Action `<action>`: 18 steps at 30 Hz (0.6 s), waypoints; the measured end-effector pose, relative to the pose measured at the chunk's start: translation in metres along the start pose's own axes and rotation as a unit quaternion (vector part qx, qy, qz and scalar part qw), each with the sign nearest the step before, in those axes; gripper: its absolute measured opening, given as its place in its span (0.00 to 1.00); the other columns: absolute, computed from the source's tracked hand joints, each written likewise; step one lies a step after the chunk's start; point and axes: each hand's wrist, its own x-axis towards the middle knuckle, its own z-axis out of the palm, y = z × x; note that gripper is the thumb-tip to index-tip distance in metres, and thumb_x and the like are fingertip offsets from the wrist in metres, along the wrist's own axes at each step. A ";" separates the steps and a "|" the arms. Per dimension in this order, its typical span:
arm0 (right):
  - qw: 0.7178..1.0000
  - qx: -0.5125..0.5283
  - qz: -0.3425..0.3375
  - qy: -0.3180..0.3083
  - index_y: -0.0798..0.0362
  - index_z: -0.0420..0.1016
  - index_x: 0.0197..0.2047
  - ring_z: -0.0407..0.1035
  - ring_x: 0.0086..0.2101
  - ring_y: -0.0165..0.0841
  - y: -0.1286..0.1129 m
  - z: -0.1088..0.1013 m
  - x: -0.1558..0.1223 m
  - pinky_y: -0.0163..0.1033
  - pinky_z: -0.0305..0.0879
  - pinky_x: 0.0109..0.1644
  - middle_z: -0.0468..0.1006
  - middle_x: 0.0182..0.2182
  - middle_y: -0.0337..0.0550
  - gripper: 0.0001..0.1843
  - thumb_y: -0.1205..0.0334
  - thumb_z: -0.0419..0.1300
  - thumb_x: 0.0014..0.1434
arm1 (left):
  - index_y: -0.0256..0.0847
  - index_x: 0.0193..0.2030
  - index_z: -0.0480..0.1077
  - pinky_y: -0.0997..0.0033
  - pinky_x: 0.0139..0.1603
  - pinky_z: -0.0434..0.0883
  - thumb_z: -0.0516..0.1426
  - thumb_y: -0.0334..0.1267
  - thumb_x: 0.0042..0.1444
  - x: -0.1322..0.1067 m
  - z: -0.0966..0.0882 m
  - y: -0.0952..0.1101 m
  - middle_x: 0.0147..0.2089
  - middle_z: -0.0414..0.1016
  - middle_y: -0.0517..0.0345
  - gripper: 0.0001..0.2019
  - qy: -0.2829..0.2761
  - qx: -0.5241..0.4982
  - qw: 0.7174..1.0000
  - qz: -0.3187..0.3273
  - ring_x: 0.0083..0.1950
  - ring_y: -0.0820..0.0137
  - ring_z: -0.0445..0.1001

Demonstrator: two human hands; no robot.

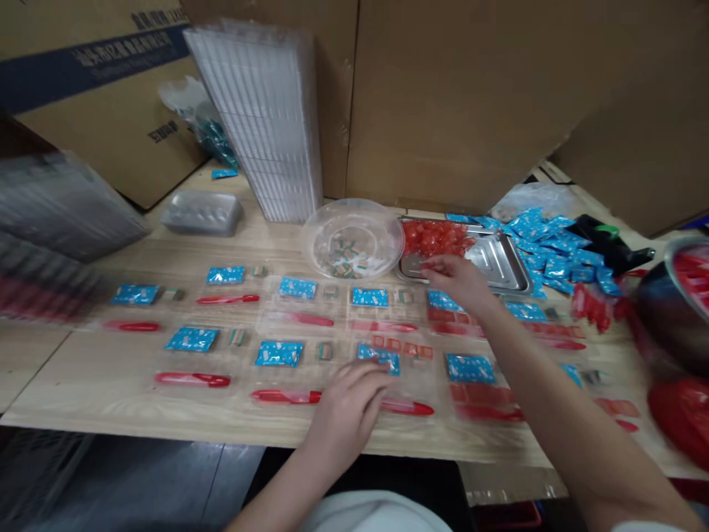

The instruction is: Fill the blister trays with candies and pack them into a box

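My left hand (350, 403) rests palm down on a clear plastic tray (388, 369) near the table's front edge, fingers curled beside a blue packet (379, 357) and over a red utensil (407, 407). My right hand (455, 279) reaches across to the metal tray (498, 260), fingers pinched at its near edge beside a heap of red wrapped candies (435, 238); what they hold is too small to make out. Two rows of clear trays, each with a blue packet, a small wrapped piece and a red utensil, cover the wooden table (100, 377).
A round clear bowl (353, 238) with small wrapped pieces stands left of the metal tray. A tall stack of clear trays (260, 118) leans against cardboard boxes (476, 96). Loose blue packets (554, 247) lie at the right, by a metal bowl (673, 295) of red items.
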 end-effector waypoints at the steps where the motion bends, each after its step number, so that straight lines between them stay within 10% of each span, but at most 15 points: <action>1: 0.997 0.075 0.004 -0.031 0.54 0.74 0.42 0.71 0.31 0.32 -0.009 0.001 -0.016 0.36 0.67 0.35 0.78 0.34 0.44 0.14 0.55 0.56 0.57 | 0.44 0.48 0.70 0.64 0.53 0.69 0.53 0.28 0.59 0.005 -0.003 0.002 0.48 0.75 0.55 0.13 0.028 -0.020 0.999 -0.016 0.52 0.67 0.71; 9: 0.898 0.397 0.041 -0.186 0.54 0.76 0.37 0.68 0.28 0.27 -0.067 0.019 -0.113 0.33 0.65 0.31 0.78 0.32 0.41 0.13 0.53 0.63 0.52 | 0.42 0.43 0.74 0.70 0.42 0.74 0.62 0.35 0.51 0.041 -0.014 0.004 0.42 0.72 0.55 0.11 0.058 -0.209 0.972 -0.085 0.40 0.70 0.74; 14: 0.911 0.375 0.027 -0.172 0.54 0.75 0.38 0.70 0.30 0.30 -0.069 0.026 -0.124 0.35 0.66 0.33 0.78 0.33 0.43 0.12 0.56 0.62 0.52 | 0.36 0.39 0.73 0.70 0.40 0.75 0.62 0.34 0.50 0.029 -0.011 -0.005 0.38 0.77 0.54 0.09 0.045 -0.348 0.919 -0.178 0.37 0.69 0.77; 18: 0.944 0.304 -0.011 -0.129 0.53 0.73 0.39 0.72 0.35 0.33 -0.070 0.031 -0.133 0.38 0.68 0.37 0.78 0.36 0.43 0.09 0.61 0.58 0.55 | 0.38 0.39 0.73 0.71 0.40 0.75 0.59 0.36 0.55 0.018 -0.012 -0.006 0.38 0.79 0.55 0.07 0.076 -0.225 0.958 -0.157 0.38 0.70 0.77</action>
